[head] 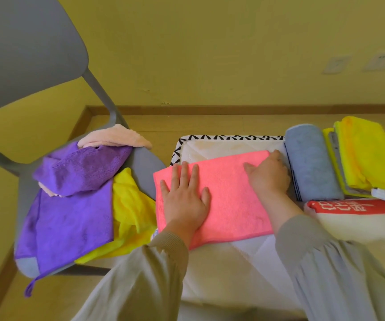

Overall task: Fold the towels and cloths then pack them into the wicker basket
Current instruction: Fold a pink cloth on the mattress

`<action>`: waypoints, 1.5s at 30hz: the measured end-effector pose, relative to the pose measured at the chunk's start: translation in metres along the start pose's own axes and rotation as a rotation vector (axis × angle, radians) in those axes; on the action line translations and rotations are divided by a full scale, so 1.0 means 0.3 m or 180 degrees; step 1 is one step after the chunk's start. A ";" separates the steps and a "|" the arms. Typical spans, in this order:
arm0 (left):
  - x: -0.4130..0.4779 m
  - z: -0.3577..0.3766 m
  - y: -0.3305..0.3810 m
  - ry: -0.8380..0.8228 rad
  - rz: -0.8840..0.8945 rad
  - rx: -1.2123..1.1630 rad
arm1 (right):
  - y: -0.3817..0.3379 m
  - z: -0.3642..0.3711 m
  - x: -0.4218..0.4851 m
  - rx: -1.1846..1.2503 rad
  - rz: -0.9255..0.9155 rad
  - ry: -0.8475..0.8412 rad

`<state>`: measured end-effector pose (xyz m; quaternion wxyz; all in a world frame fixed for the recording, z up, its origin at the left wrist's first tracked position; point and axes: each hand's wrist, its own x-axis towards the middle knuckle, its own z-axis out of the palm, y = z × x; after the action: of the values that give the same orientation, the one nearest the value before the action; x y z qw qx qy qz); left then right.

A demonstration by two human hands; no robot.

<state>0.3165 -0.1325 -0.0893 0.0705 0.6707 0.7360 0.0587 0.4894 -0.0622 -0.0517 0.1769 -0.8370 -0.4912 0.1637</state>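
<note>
A pink cloth [228,200] lies folded flat on a white padded surface [228,269]. My left hand [185,200] presses flat on its left part, fingers spread. My right hand [269,174] rests on its far right corner, fingers pointing down onto the cloth. To the right lie a rolled blue-grey towel [312,165], a folded yellow cloth [369,158] and a white towel with a red band [358,218]. On the grey chair [145,163] at left sit a purple cloth [71,205], a loose yellow cloth [131,209] and a pale pink cloth [117,136]. No wicker basket is in view.
The white surface has a black-and-white patterned border [230,137] at its far edge. The chair back [29,49] rises at upper left. A yellow wall with a wooden skirting board [233,110] stands behind, and wall sockets [336,63] are at upper right.
</note>
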 end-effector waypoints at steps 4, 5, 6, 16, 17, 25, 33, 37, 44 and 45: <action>0.004 -0.006 0.005 -0.0062 0.0012 -0.0020 | -0.017 -0.021 0.001 0.0656 0.0130 0.0338; 0.007 -0.010 0.007 -0.0105 0.0027 0.0004 | -0.019 -0.031 0.004 0.0857 0.0139 0.0284; 0.009 -0.016 0.007 -0.0172 0.0032 0.0026 | -0.025 -0.047 0.001 0.1089 0.0148 0.0195; 0.004 -0.273 -0.023 -0.0621 -0.0093 -0.1576 | -0.146 -0.222 -0.202 0.2288 -0.0950 -0.0531; -0.005 -0.323 -0.018 -0.0517 -0.0219 -0.2081 | -0.163 -0.244 -0.229 0.2314 -0.1066 -0.0606; -0.112 -0.752 -0.015 -0.0415 0.0225 -0.3283 | -0.286 -0.474 -0.416 0.2191 -0.1818 -0.0884; -0.305 -1.062 0.010 0.0007 0.0383 -0.3361 | -0.381 -0.708 -0.605 0.2007 -0.2275 -0.0630; -0.358 -1.151 0.015 0.0447 0.0257 -0.3102 | -0.425 -0.822 -0.666 0.1779 -0.2408 -0.0561; -0.427 -1.252 -0.007 0.1361 0.0158 -0.2865 | -0.449 -0.963 -0.705 0.0292 -0.2593 -0.0782; -0.434 -1.263 -0.018 0.1454 0.0140 -0.2819 | -0.443 -0.976 -0.706 0.0046 -0.2559 -0.0816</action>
<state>0.2540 -0.2597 0.2857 0.1843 0.5617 0.6227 0.5126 0.4207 -0.2279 0.2890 0.1700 -0.5504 -0.7955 0.1879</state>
